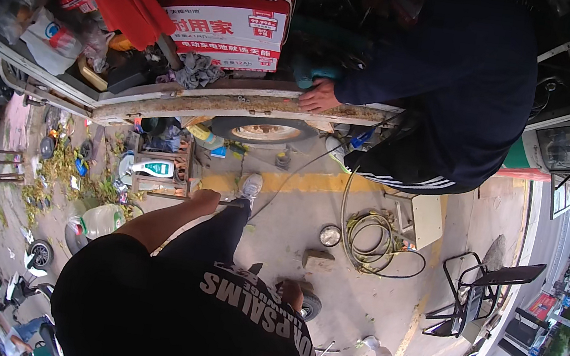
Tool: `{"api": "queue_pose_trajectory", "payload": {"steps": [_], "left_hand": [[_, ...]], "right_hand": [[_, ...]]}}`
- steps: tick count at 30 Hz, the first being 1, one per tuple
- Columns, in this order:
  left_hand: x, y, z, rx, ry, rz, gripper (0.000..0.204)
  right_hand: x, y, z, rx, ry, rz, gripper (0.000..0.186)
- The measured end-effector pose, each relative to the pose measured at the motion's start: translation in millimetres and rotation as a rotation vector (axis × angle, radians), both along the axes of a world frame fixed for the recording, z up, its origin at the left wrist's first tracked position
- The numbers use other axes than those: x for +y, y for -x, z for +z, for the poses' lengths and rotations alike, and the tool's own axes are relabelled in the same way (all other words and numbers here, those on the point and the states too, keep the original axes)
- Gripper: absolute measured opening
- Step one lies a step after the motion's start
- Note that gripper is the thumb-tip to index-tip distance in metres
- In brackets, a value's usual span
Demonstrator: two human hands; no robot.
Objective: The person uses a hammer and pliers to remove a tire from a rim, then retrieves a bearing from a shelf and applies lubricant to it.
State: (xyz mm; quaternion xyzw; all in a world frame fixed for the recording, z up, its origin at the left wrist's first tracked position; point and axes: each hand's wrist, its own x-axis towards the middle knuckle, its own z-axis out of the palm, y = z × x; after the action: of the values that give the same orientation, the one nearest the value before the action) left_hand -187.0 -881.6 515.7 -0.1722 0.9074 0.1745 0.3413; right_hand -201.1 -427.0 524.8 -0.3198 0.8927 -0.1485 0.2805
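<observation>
My left hand (204, 200) is closed in a fist around a thin metal rod (232, 204), whose two ends stick out on either side. It is held above the ground in front of my leg, beside a small wooden crate (186, 165). Close to my body, my right hand (293, 294) shows only in part past my black shirt, and its fingers are hidden. Next to it is a small black-tyred wheel (310, 307); whether the hand touches it I cannot tell.
A co-worker in dark clothes rests a hand (321, 96) on the rim of a cart bed (237, 103) carrying red-and-white boxes (230, 19). A coiled hose (373, 244), a brick (318, 259) and a folding chair (482, 294) are on the right. A clear plastic jug (103, 221) stands left.
</observation>
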Motion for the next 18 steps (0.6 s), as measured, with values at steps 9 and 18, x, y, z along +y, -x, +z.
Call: {"api": "queue_pose_trajectory", "payload": {"steps": [9, 18], "left_hand": [[-18.8, 185.3, 75.3, 0.4, -0.382, -0.86, 0.01], [-60.7, 245.9, 105.7, 0.571, -0.347, -0.868, 0.006]], "right_hand": [[-268.3, 182.4, 121.9, 0.072, 0.342, -0.157, 0.04], [-342.5, 204.2, 126.4, -0.315, 0.578, -0.545, 0.044]]}}
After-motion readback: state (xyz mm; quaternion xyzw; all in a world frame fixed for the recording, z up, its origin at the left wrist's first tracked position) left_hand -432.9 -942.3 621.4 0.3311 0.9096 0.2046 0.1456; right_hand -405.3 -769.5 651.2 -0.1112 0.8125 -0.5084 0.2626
